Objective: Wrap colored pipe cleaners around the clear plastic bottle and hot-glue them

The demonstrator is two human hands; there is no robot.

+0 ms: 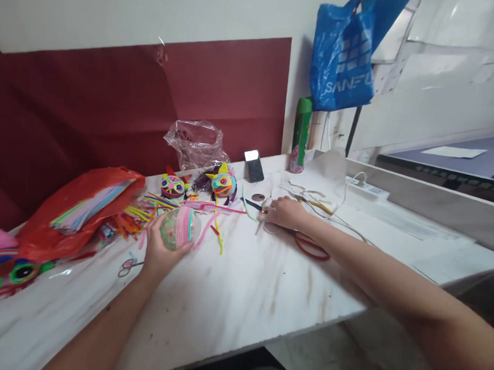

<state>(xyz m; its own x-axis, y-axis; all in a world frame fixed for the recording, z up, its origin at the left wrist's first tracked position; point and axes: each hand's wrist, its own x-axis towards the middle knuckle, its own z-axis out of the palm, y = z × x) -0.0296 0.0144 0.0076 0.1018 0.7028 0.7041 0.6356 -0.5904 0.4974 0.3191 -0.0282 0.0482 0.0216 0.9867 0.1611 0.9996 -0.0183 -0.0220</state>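
My left hand (161, 247) is wrapped round a clear plastic ball (178, 228) with pink and green pipe cleaners wound on it, held just above the white table (244, 295). My right hand (284, 212) rests farther right on the table, fingers curled over a small tool with an orange glowing spot (265, 210); what it is I cannot make out. A red loop (312, 247), perhaps a scissors handle, lies under my right wrist. Loose coloured pipe cleaners (149, 209) lie scattered behind the ball.
Two colourful craft animal heads (173, 185) (224, 184) stand at the back, beside a crumpled clear bag (197, 143) and a small dark phone stand (253, 165). A red bag of coloured sheets (74, 213) lies left. A green spray can (300, 133), a blue bag (343, 53) and a white power strip (365, 188) sit right.
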